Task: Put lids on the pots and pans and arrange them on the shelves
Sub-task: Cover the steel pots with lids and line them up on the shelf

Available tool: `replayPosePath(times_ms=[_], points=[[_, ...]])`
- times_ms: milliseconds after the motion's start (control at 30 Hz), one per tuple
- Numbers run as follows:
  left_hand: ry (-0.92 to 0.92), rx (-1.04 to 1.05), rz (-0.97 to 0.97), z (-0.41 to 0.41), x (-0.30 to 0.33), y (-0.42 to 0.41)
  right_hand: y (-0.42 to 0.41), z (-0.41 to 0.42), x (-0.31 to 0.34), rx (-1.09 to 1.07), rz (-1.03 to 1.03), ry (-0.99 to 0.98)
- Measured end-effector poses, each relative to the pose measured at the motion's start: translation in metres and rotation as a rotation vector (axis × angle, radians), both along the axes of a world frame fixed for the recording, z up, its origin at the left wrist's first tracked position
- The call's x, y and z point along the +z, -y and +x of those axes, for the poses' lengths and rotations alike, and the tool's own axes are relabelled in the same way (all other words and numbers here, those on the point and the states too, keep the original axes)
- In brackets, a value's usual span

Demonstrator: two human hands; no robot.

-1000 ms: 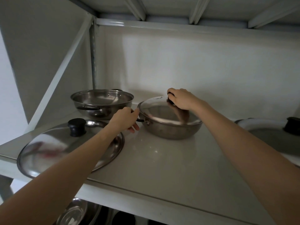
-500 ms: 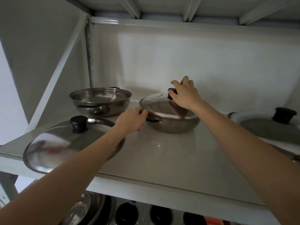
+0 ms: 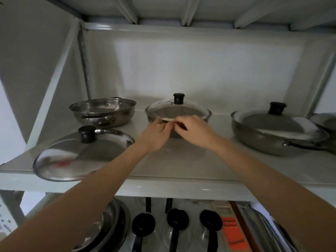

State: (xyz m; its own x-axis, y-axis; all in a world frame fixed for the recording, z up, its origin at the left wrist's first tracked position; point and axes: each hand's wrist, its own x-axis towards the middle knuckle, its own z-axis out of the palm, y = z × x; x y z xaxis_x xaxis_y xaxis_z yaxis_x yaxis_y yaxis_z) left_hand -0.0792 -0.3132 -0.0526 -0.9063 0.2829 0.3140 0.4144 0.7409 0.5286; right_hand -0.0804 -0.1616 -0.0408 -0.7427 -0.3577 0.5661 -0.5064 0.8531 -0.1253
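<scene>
A steel pot with a glass lid [image 3: 177, 110] and black knob stands at the middle of the shelf [image 3: 200, 166]. My left hand [image 3: 156, 133] and my right hand [image 3: 192, 130] meet at its front rim, fingers curled and pinching the edge; the rim and handle there are hidden behind them. To the left stands an open steel pan [image 3: 102, 110] without a lid. In front of that pan a large steel lid [image 3: 83, 151] with a black knob lies flat near the shelf's front edge. On the right stands a wide pan with a lid [image 3: 276, 131].
Another lidded pan [image 3: 325, 122] is cut off at the far right. The shelf below holds a steel pot [image 3: 101, 230], black ladles [image 3: 143, 226] and an orange grater [image 3: 233, 233]. An upper shelf hangs close overhead, with a diagonal brace at the left.
My right hand has left the lid's knob and come down to the pot's front rim beside my left hand. The lid now sits flat on the pot. The view has pulled back and down.
</scene>
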Motion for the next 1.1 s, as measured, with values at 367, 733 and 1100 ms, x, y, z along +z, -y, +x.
replayPosePath(times_ms=[367,733,1100], points=[[-0.167,0.136,-0.070,0.012,-0.001,0.025,-0.014,0.027,-0.003,-0.099,-0.033,0.032],[-0.242,0.151,-0.223,0.060,-0.005,0.042,-0.010,0.067,0.000,-0.113,-0.012,0.042],[-0.379,0.320,-0.268,0.069,-0.001,0.118,0.049,0.075,0.012,0.029,0.030,-0.044]])
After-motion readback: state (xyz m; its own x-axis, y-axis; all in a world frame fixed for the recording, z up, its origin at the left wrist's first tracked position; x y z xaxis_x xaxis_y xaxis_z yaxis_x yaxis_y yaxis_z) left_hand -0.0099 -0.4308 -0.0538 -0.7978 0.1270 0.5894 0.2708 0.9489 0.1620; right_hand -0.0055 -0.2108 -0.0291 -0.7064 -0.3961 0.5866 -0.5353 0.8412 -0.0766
